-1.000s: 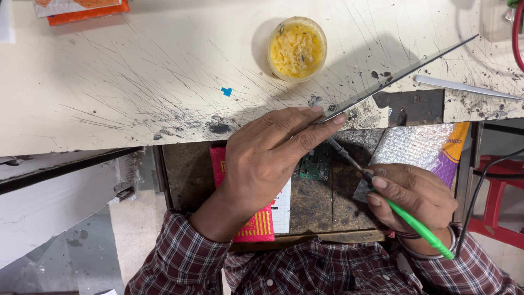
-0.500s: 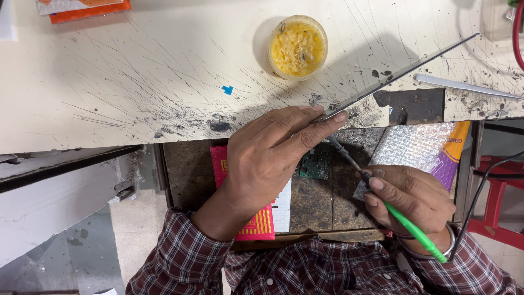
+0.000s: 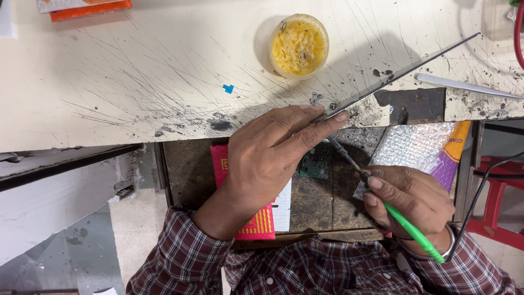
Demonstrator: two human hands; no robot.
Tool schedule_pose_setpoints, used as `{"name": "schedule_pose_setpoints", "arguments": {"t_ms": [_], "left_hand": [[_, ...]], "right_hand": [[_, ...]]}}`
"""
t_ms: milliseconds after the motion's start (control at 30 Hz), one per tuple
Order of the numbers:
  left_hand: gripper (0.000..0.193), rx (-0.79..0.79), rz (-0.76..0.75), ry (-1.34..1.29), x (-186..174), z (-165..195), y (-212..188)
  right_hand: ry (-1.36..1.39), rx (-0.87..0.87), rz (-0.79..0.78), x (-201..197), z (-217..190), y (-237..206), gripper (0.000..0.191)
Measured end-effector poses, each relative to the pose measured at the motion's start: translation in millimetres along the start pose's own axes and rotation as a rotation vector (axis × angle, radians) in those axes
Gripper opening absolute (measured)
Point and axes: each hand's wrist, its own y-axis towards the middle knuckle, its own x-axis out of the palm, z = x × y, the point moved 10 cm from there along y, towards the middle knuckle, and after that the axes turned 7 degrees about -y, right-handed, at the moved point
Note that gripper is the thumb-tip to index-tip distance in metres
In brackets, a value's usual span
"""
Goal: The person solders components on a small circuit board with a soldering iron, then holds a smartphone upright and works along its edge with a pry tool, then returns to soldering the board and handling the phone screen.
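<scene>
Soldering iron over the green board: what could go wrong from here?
1. The left hand hides most of the board, and its fingers lie close to the iron tip: a slip could burn them.
2. The thin rod pinched by the left hand reaches far across the table; a nudge might knock the yellow paste jar.
3. The foil bag lies right beside the iron and could scorch.
</scene>
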Motion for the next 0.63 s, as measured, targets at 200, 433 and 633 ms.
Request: {"name": "schedule_pose_setpoints", "arguments": {"t_ms": [200,433,633], "left_hand": [[0.046,0.0,0.0,-0.005,-1.9,2.3,-3.3],[0.044,-0.002,0.003,-0.01,1.5,-0.1,-4.6],[0.044,-0.002,0.018,-0.007,3.7,-2.2,-6.3]], "right_hand": [[-0.032,0.004,0.01,-1.3,-6.6,-1.9,0.029],[-0.051,-0.001,0.024,-1.2,-7.4,-3.2,0.029],[-0.044,0.009,0.025,-0.8,-4.3,-6.8,0.029]]}}
